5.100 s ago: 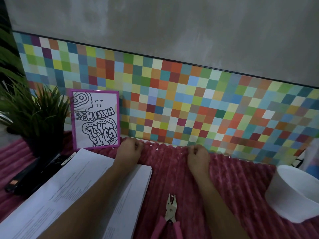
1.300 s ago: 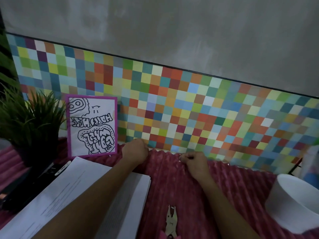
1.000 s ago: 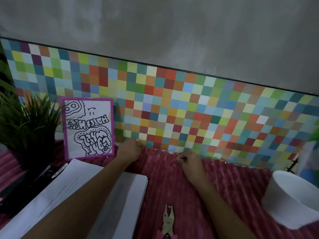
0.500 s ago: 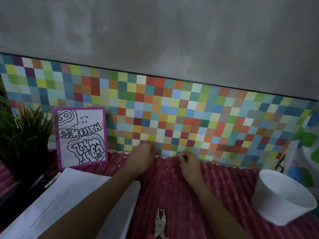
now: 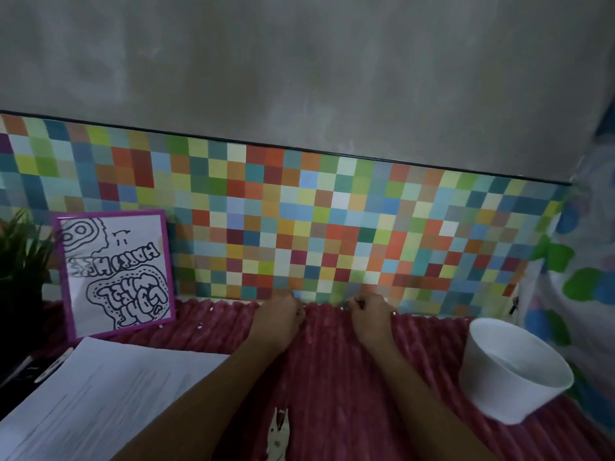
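My left hand (image 5: 279, 316) lies knuckles-up at the far edge of the pink ribbed cloth (image 5: 336, 367), just below the mosaic wall. Its fingers are curled under, and anything inside them is hidden. A short gap to its right, my right hand (image 5: 369, 309) rests on the same edge, with thumb and fingers pinching a small pale bit at its left tip. Tiny white bits (image 5: 201, 325) dot the cloth along the wall. A metal punch plier (image 5: 279, 434) with pink handles lies near the bottom edge, between my forearms.
A white bowl (image 5: 512, 371) stands on the cloth at the right. A stack of printed paper (image 5: 109, 397) lies at the lower left under my left arm. A purple-framed drawing (image 5: 116, 271) leans on the wall beside a green plant (image 5: 20, 257). A patterned plastic bag (image 5: 582, 261) fills the right edge.
Both hands have shifted right along the cloth's far edge and come closer together. The view has swung right, bringing the bowl and the bag further in.
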{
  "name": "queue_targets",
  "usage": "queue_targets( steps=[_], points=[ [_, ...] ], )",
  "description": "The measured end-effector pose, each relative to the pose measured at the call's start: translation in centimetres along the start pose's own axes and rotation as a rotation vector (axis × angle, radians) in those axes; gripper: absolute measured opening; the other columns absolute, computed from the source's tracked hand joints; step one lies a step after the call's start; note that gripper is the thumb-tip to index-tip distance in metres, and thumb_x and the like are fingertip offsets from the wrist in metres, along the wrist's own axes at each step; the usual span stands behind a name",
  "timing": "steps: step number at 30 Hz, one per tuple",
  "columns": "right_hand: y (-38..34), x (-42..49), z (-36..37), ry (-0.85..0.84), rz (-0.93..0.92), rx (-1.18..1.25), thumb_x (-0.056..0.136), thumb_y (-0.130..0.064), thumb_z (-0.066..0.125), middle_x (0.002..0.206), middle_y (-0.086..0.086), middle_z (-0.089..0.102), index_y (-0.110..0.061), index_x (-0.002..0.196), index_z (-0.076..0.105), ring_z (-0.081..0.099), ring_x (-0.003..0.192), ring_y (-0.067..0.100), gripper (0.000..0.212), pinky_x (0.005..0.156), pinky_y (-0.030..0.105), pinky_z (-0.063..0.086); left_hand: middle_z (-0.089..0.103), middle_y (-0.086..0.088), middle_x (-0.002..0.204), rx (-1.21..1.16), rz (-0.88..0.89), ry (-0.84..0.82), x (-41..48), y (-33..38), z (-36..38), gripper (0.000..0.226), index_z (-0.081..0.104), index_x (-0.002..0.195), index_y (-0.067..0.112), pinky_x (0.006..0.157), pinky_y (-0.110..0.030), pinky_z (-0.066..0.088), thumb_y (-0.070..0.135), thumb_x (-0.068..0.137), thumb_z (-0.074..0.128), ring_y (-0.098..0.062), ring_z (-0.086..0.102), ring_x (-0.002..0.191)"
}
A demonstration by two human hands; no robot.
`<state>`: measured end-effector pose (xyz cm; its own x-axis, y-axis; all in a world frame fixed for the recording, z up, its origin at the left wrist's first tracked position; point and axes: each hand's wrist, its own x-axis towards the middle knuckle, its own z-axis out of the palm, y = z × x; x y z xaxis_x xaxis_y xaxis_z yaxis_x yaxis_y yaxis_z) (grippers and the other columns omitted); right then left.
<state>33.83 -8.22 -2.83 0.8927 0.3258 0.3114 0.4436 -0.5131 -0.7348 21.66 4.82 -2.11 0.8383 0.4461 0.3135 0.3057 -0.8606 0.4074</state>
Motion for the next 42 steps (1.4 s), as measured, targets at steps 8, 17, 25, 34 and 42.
queue_targets(
  steps=[8,17,25,34,42],
  points=[
    [-0.5,-0.4,1.7,0.035,-0.014,-0.252,0.086,-0.004,0.058,0.068,0.004,0.065,-0.015,0.059,0.058,0.062,0.065,0.021,0.028,0.058,0.029,0.049,0.066,-0.001,0.079,-0.253,-0.132,-0.006,0.8,-0.8,-1.0,0.024,0.069,0.082,0.000,0.064,-0.025,0.044,0.009,0.094,0.050,-0.016,0.061,0.071],
    [-1.0,0.4,0.7,-0.022,-0.045,-0.339,0.089,0.000,0.054,0.111,0.010,0.062,-0.004,0.098,0.071,0.064,0.085,0.026,0.020,0.074,0.034,0.055,0.067,-0.016,0.092,-0.128,0.003,-0.052,0.1,-0.4,-1.5,0.025,0.067,0.084,-0.001,0.080,-0.038,0.052,0.000,0.095,0.045,-0.029,0.063,0.086],
    [-2.8,1.6,-11.8,0.116,-0.037,-0.165,0.091,-0.007,0.055,0.064,0.011,0.054,-0.003,0.062,0.058,0.051,0.062,0.024,0.029,0.062,0.030,0.037,0.063,-0.015,0.096,-0.119,0.021,-0.007,1.2,2.8,-1.6,0.016,0.063,0.090,0.000,0.077,-0.038,0.050,0.000,0.091,0.047,-0.029,0.062,0.088],
    [2.0,0.4,-24.2,-0.087,0.052,-0.502,0.080,-0.004,0.068,0.056,0.010,0.049,-0.006,0.049,0.047,0.050,0.059,0.023,0.038,0.054,0.029,0.040,0.064,-0.007,0.087,-0.500,0.522,-0.050,0.2,21.3,2.0,0.014,0.061,0.079,0.009,0.071,-0.031,0.044,0.008,0.090,0.053,-0.021,0.057,0.083],
    [5.6,-0.6,-24.4,-0.113,0.050,-0.620,0.084,-0.015,0.060,0.106,0.016,0.069,-0.004,0.099,0.074,0.063,0.097,0.031,0.024,0.084,0.037,0.051,0.062,-0.006,0.102,-0.392,0.551,-0.012,0.1,24.2,4.2,0.018,0.075,0.093,0.016,0.086,-0.033,0.037,0.015,0.089,0.058,-0.025,0.049,0.102]
  ],
)
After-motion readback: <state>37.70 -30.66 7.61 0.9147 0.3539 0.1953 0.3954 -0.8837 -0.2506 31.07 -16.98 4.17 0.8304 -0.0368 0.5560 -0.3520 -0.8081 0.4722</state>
